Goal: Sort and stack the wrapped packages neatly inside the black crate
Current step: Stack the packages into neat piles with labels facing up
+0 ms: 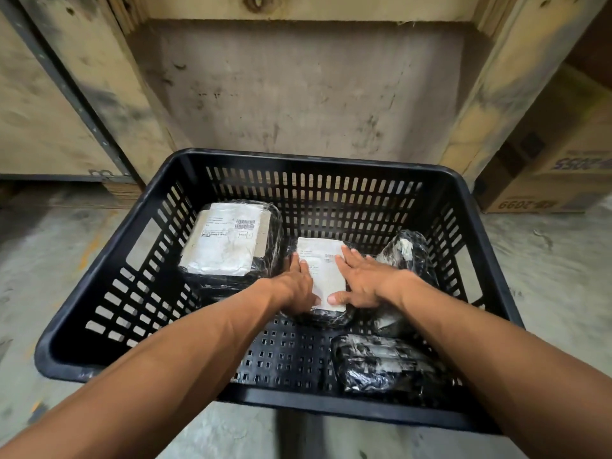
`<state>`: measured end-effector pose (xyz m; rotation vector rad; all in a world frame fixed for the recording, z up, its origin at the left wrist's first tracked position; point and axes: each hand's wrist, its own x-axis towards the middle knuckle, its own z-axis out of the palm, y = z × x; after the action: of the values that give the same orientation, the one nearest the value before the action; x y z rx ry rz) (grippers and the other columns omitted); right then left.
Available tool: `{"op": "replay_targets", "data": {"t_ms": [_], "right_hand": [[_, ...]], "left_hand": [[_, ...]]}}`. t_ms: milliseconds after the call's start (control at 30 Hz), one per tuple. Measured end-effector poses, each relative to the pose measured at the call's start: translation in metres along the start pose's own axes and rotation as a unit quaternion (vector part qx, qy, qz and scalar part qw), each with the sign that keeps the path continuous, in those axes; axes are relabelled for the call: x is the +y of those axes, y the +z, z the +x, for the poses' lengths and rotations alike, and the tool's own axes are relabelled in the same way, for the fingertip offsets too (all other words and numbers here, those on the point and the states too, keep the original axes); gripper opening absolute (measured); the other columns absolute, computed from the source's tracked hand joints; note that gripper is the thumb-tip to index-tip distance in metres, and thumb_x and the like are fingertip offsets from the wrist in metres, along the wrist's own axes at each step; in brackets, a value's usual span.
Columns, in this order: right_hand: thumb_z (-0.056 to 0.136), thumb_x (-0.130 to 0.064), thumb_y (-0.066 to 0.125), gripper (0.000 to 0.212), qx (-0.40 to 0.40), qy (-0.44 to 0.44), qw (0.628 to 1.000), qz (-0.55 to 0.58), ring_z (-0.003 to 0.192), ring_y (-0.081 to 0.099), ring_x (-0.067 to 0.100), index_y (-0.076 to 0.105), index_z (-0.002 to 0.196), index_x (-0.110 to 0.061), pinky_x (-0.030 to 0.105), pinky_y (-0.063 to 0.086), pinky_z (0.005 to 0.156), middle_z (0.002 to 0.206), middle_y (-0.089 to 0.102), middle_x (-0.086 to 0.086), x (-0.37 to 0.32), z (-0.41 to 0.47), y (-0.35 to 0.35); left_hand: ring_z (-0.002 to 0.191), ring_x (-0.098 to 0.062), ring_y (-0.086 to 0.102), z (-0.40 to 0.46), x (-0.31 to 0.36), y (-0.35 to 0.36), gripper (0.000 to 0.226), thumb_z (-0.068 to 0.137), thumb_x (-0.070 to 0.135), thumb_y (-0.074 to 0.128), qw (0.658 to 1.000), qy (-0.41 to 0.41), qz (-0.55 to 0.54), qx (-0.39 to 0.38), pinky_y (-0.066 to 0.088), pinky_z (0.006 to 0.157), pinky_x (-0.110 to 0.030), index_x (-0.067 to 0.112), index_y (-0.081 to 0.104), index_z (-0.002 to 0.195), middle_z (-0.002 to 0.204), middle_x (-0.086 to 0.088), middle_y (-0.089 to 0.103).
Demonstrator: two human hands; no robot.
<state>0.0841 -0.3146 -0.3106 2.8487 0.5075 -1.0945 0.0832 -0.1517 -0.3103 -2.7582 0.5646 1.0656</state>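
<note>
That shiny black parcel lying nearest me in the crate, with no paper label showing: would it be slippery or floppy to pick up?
Probably a bit slippery: the near parcel is wrapped in glossy, wrinkled plastic film that catches the light. It looks fairly firm rather than floppy, since it keeps a blocky shape on the crate floor. Lying flat, it seems unlikely to roll or tip.

Hidden and unreadable parts

The label [323,270] text is too small to read; both hands cover its sides. The cardboard box [549,173] is cut by the right edge.
</note>
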Motion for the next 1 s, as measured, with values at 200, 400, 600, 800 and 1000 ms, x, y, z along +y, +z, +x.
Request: {"op": "replay_targets", "data": {"t_ms": [200,400,600,800,1000], "right_hand": [[0.086,-0.067,0.063,0.103,-0.026,0.017,0.999,-0.035,0.157,0.007,0.027,0.007,0.164,-0.028,0.046,0.011,0.126,0.172,-0.007,0.0,0.011,-0.052,-0.034],[0.072,-0.041,0.091,0.063,-0.07,0.008,0.994,0.085,0.092,0.07,0.015,0.071,0.13,-0.03,0.013,0.052,0.074,0.121,0.073,-0.002,0.009,-0.101,-0.039],[0.071,-0.03,0.092,0.042,-0.104,0.034,0.99,0.092,0.098,0.064,0.017,0.082,0.111,-0.023,0.021,0.046,0.082,0.118,0.075,-0.007,-0.005,-0.115,-0.033],[0.077,-0.026,0.089,0.043,-0.105,0.038,0.989,0.101,0.127,0.059,0.037,0.078,0.117,-0.015,0.037,0.047,0.105,0.127,0.073,0.008,-0.009,-0.122,-0.03],[0.073,-0.038,0.089,0.053,-0.109,0.027,0.986,0.125,0.112,0.064,0.019,0.075,0.123,-0.023,0.026,0.048,0.091,0.121,0.073,-0.006,-0.015,-0.124,-0.026]], "left_hand": [[0.137,-0.03,0.044,-0.026,0.018,-0.02,0.064,0.098,0.042,0.059,0.998,0.054,-0.012,-0.032,0.036,0.113,-0.036,0.005,0.041,0.147,0.151,-0.014,0.043],[0.126,-0.029,0.055,-0.055,0.039,-0.021,0.073,0.082,0.023,0.081,0.966,0.179,-0.03,-0.183,0.043,0.104,-0.039,0.014,0.049,0.146,0.139,-0.007,0.06],[0.081,-0.013,0.056,-0.062,0.037,-0.008,0.055,0.091,0.009,0.072,0.954,0.293,-0.013,-0.058,0.042,0.076,-0.011,0.019,0.058,0.142,0.121,-0.007,0.07],[0.121,-0.016,0.057,-0.065,0.014,-0.005,0.056,0.091,0.027,0.073,0.954,0.281,-0.091,-0.06,0.039,0.108,-0.028,0.024,0.057,0.144,0.141,0.003,0.061],[0.116,-0.018,0.063,-0.061,0.015,-0.009,0.042,0.099,0.043,0.059,0.963,0.231,-0.138,0.019,0.045,0.108,-0.036,0.018,0.067,0.132,0.131,0.0,0.069]]}}
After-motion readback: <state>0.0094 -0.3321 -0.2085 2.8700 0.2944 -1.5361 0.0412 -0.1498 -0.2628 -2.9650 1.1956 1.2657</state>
